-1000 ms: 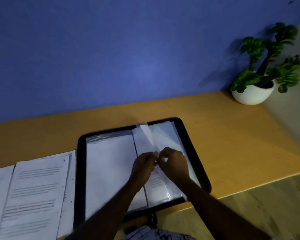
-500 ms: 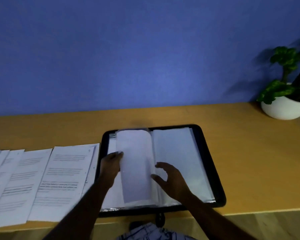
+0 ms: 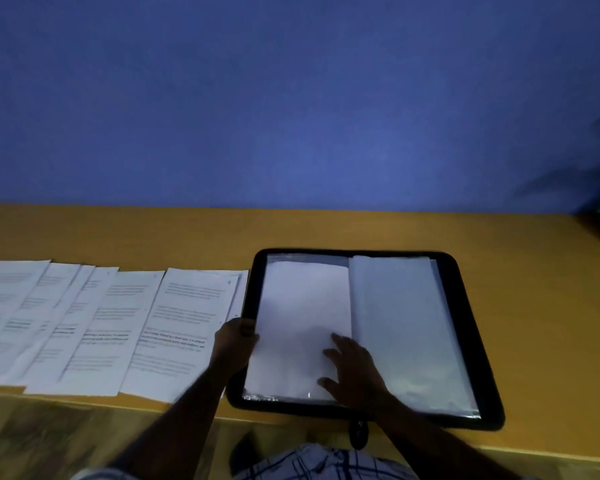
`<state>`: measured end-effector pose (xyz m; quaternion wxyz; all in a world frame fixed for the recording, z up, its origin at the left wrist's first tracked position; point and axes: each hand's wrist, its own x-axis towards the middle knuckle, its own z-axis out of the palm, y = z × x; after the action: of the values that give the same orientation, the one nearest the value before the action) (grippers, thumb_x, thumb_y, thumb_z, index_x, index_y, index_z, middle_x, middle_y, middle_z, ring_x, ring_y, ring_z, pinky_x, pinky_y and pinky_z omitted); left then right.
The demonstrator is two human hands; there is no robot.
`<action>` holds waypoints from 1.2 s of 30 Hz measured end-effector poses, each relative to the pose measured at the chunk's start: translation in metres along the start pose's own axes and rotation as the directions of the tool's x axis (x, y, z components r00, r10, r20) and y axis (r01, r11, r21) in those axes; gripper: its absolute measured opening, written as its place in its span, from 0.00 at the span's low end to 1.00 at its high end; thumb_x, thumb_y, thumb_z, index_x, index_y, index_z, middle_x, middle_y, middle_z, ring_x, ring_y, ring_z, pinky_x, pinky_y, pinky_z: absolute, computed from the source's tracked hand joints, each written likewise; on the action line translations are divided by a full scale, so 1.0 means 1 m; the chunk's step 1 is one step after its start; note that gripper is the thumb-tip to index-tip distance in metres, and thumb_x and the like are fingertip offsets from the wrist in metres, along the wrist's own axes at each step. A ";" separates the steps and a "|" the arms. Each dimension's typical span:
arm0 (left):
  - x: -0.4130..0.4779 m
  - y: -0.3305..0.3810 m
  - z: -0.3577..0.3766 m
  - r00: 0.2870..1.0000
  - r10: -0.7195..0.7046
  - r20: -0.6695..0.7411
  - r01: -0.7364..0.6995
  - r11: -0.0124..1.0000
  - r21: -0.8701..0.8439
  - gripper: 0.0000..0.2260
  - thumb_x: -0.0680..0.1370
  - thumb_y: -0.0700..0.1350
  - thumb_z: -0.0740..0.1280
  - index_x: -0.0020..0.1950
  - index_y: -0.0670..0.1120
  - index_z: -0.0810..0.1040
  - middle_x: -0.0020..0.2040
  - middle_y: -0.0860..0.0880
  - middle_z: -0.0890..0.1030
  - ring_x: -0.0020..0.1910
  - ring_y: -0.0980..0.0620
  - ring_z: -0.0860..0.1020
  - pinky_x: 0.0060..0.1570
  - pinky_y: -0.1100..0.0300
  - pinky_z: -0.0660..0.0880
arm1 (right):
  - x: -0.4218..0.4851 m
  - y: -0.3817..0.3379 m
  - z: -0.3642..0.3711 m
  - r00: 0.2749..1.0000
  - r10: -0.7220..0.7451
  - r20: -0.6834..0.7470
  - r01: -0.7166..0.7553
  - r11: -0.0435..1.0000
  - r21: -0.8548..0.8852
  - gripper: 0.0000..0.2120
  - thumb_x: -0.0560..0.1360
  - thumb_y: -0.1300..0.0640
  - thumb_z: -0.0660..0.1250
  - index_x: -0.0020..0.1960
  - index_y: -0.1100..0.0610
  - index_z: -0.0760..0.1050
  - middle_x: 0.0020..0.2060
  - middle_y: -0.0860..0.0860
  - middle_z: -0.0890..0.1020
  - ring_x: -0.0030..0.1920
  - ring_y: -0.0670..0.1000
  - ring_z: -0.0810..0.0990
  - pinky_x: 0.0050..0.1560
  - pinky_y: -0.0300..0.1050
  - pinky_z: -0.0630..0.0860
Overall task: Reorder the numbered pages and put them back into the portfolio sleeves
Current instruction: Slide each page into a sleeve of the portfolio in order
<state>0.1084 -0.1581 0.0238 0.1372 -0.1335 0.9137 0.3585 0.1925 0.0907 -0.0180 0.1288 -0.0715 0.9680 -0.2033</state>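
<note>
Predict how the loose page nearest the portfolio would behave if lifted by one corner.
Probably floppy: the page is a thin sheet lying flat on the desk. Likely light and easily slid. It overlaps neighbouring pages, which might shift too.

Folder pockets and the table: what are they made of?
The pockets look like thin clear plastic: shiny glints show along their bottom edge. The table looks like smooth yellow-brown wood or laminate; no grain shows, so I cannot tell which.
</note>
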 end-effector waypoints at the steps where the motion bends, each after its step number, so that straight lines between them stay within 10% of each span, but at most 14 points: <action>1: 0.001 -0.003 -0.002 1.000 0.017 -0.009 -0.017 1.000 0.017 0.15 0.74 0.42 0.73 0.60 0.45 0.82 0.55 0.45 0.84 0.56 0.44 0.80 0.56 0.55 0.76 | 0.001 -0.003 0.001 1.000 0.012 -0.013 -0.013 1.000 -0.028 0.29 0.70 0.38 0.64 0.64 0.54 0.79 0.72 0.58 0.71 0.70 0.62 0.72 0.67 0.59 0.69; 22: 0.083 -0.154 -0.157 0.925 0.373 -0.068 -0.364 0.923 0.123 0.13 0.76 0.46 0.72 0.60 0.47 0.80 0.54 0.50 0.82 0.52 0.53 0.80 0.54 0.55 0.77 | 0.130 -0.214 0.065 0.969 -0.047 -0.242 0.099 0.973 0.209 0.13 0.73 0.43 0.70 0.51 0.50 0.78 0.50 0.45 0.77 0.52 0.44 0.72 0.50 0.43 0.69; 36: 0.106 -0.234 -0.250 0.957 0.252 -0.145 -0.204 0.938 0.282 0.17 0.78 0.50 0.69 0.67 0.51 0.76 0.65 0.52 0.78 0.63 0.52 0.76 0.65 0.52 0.71 | 0.203 -0.319 0.084 0.977 -0.175 -0.125 0.203 0.940 0.273 0.13 0.75 0.45 0.70 0.55 0.51 0.77 0.53 0.45 0.78 0.55 0.45 0.74 0.60 0.46 0.71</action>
<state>0.0519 -0.5123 0.0189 0.0283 -0.0384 0.9711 0.2339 0.0493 -0.2691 -0.0060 0.0697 -0.1347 0.9226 -0.3546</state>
